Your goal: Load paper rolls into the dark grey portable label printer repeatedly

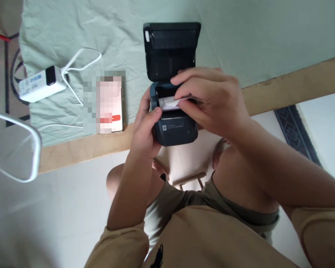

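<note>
A dark label printer is held up near the table's front edge with its lid swung fully back. My left hand is wrapped round its left side, the thumb on the rim of the opening. Inside lies a white paper roll. My right hand reaches over the right side, thumb and fingers pinching the loose paper end at the roll. The fingers cover the right part of the compartment.
On the pale green tablecloth lies a phone, partly blurred out. Left of it is a white power bank with a looping white cable. A thicker white loop hangs at the left. Below are my legs and a wooden stool.
</note>
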A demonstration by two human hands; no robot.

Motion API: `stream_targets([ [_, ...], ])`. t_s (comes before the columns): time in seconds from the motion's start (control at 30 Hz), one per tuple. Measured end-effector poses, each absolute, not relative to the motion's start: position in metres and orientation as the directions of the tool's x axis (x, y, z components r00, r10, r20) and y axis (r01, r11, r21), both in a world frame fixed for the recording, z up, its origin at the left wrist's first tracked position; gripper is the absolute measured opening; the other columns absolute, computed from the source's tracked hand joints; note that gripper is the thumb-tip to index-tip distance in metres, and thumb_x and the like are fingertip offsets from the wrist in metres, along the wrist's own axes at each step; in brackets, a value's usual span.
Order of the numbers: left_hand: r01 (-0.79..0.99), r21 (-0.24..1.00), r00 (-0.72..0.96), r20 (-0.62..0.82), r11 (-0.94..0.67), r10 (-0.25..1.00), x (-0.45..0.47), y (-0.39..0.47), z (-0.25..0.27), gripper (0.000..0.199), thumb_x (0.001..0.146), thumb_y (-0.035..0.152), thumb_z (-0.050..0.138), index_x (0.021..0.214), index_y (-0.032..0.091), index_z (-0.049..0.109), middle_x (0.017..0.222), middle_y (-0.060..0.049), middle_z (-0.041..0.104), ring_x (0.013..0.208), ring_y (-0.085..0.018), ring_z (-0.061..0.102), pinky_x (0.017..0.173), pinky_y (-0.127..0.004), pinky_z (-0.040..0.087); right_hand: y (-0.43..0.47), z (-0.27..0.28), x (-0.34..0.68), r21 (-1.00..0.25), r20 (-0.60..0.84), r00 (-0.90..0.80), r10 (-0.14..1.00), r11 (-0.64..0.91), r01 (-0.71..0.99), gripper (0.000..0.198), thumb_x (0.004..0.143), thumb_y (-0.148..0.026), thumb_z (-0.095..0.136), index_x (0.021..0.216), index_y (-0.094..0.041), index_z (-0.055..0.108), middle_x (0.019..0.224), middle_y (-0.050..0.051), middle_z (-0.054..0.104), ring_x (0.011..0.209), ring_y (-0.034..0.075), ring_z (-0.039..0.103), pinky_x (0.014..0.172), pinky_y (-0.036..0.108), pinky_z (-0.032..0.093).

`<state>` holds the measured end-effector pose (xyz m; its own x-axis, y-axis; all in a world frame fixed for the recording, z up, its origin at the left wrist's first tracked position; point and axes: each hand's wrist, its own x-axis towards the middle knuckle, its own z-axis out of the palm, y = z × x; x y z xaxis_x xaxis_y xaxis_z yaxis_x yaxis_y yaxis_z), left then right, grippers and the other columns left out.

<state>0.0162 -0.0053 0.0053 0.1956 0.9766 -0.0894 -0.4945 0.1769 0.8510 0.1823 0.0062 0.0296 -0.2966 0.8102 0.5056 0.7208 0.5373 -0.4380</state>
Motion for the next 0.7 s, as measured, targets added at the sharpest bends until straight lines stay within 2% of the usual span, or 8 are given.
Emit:
stream_targets([
  [0.13, -0.562, 0.813, 0.235, -0.018, 0.151, 0.972, 0.013, -0.004, 0.003, 0.032, 0.085, 0.038, 0.058, 0.113, 0.022, 0.058, 0.103, -0.002, 0.067, 0.116, -0.022, 0.062, 0.099, -0.033, 0.05, -0.005, 0.031, 0.176, -0.281, 0.738, -0.317, 0.595, 0.699, 0.658, 0.011, 0.087, -0.026, 0.057, 0.079, -0.024, 0.064, 0.087, -0.003, 0.072, 0.086, 0.018, 0.066, 0.075, 0.036, 0.049],
  [0.23, -0.511, 0.848, 0.247, -0.009, 0.138, 0.969, 0.01, -0.004, -0.001, 0.032, 0.081, 0.025, 0.064, 0.113, 0.024, 0.059, 0.094, 0.001, 0.066, 0.093, -0.015, 0.066, 0.085, -0.026, 0.051, -0.012, 0.033, 0.175, -0.25, 0.737, -0.421, 0.529, 0.792, 0.557, 0.01, 0.087, -0.031, 0.061, 0.081, -0.023, 0.063, 0.086, -0.004, 0.071, 0.092, 0.019, 0.067, 0.08, 0.038, 0.05],
  [0.33, -0.467, 0.88, 0.242, 0.031, 0.088, 0.97, 0.006, -0.004, -0.007, 0.043, 0.072, 0.017, 0.071, 0.113, 0.026, 0.061, 0.097, 0.002, 0.066, 0.089, -0.015, 0.066, 0.077, -0.025, 0.051, -0.009, 0.036, 0.182, -0.415, 0.718, -0.292, 0.632, 0.725, 0.549, 0.012, 0.089, -0.027, 0.059, 0.095, -0.018, 0.063, 0.103, 0.003, 0.069, 0.098, 0.016, 0.066, 0.08, 0.034, 0.054],
  [0.43, -0.409, 0.911, 0.289, 0.067, 0.059, 0.955, 0.002, -0.002, -0.013, 0.06, 0.066, 0.024, 0.078, 0.121, 0.028, 0.057, 0.117, -0.003, 0.064, 0.102, -0.023, 0.066, 0.079, -0.029, 0.053, -0.002, 0.038, 0.191, -0.616, 0.644, -0.058, 0.763, 0.562, 0.552, 0.034, 0.091, -0.025, 0.054, 0.124, -0.017, 0.052, 0.137, 0.007, 0.054, 0.125, 0.018, 0.055, 0.062, 0.022, 0.052],
  [0.5, -0.364, 0.93, 0.336, 0.074, 0.057, 0.939, -0.001, 0.0, -0.017, 0.074, 0.062, 0.028, 0.081, 0.131, 0.031, 0.051, 0.128, -0.004, 0.059, 0.111, -0.027, 0.063, 0.083, -0.032, 0.054, 0.001, 0.038, 0.193, -0.677, 0.581, -0.054, 0.812, 0.518, 0.523, 0.048, 0.093, -0.031, 0.052, 0.138, -0.02, 0.04, 0.149, 0.005, 0.042, 0.134, 0.019, 0.048, 0.05, 0.018, 0.044],
  [0.53, -0.35, 0.935, 0.35, 0.078, 0.053, 0.933, -0.002, 0.0, -0.018, 0.08, 0.061, 0.03, 0.081, 0.134, 0.033, 0.048, 0.133, -0.004, 0.056, 0.116, -0.029, 0.061, 0.085, -0.033, 0.054, 0.001, 0.038, 0.193, -0.688, 0.561, -0.076, 0.824, 0.515, 0.511, 0.05, 0.093, -0.034, 0.052, 0.14, -0.022, 0.037, 0.151, 0.005, 0.04, 0.134, 0.019, 0.048, 0.047, 0.017, 0.041],
  [0.6, -0.335, 0.941, 0.359, 0.083, 0.045, 0.93, -0.004, 0.0, -0.02, 0.088, 0.058, 0.032, 0.083, 0.137, 0.035, 0.044, 0.138, -0.004, 0.053, 0.124, -0.032, 0.056, 0.091, -0.036, 0.053, -0.001, 0.038, 0.19, -0.693, 0.553, -0.089, 0.829, 0.516, 0.503, 0.044, 0.093, -0.036, 0.052, 0.135, -0.025, 0.045, 0.144, 0.003, 0.047, 0.122, 0.017, 0.055, 0.047, 0.017, 0.042],
  [0.7, -0.331, 0.943, 0.329, 0.07, 0.046, 0.942, -0.004, -0.002, -0.018, 0.075, 0.057, 0.032, 0.083, 0.126, 0.032, 0.053, 0.134, -0.004, 0.057, 0.129, -0.034, 0.053, 0.093, -0.038, 0.054, -0.005, 0.037, 0.186, -0.68, 0.549, -0.105, 0.829, 0.516, 0.521, 0.023, 0.091, -0.036, 0.055, 0.11, -0.025, 0.064, 0.119, 0.003, 0.061, 0.095, 0.013, 0.061, 0.056, 0.02, 0.05],
])
